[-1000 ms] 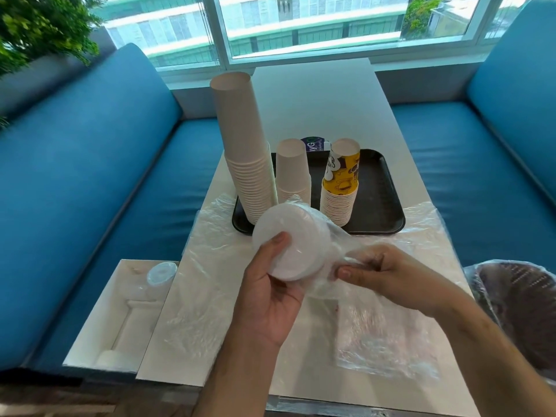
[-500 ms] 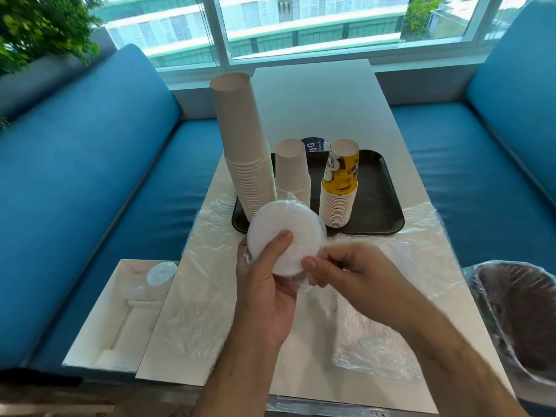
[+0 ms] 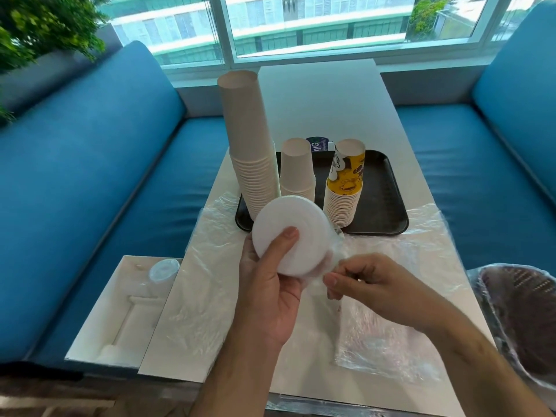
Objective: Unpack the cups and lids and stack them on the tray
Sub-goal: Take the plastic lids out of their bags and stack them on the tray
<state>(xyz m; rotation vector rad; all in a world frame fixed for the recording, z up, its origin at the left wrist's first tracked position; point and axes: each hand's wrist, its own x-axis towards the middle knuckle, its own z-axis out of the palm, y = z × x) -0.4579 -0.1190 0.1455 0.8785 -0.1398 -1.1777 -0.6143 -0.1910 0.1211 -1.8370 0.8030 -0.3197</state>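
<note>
**Lid stack in your left hand, wrap in your right**

Your left hand (image 3: pixel 272 291) grips the stack of white lids (image 3: pixel 293 231), thumb across its flat face, fingers curled behind it. You hold the stack above the near part of the worktop (image 3: pixel 325 94), just in front of the tray (image 3: pixel 386 206), with its face turned toward you.

Your right hand (image 3: pixel 370 284) pinches the clear wrap (image 3: pixel 329 257) that clings to the right edge of the stack, beside your left hand. How much of the stack the wrap covers cannot be told.

On the black tray stand three stacks of cups, all rim down: a tall brown stack (image 3: pixel 251 145) at the left edge, a short brown stack (image 3: pixel 296 167) next to it, and a yellow printed stack (image 3: pixel 346 182) to the right. The right part of the tray is bare.

Loose plastic sheets (image 3: pixel 192 296) lie on the worktop under and around your hands. An open white box (image 3: pixel 117 311) sits to the left of the worktop, and a lined bin (image 3: pixel 523 320) is at the right edge.
</note>
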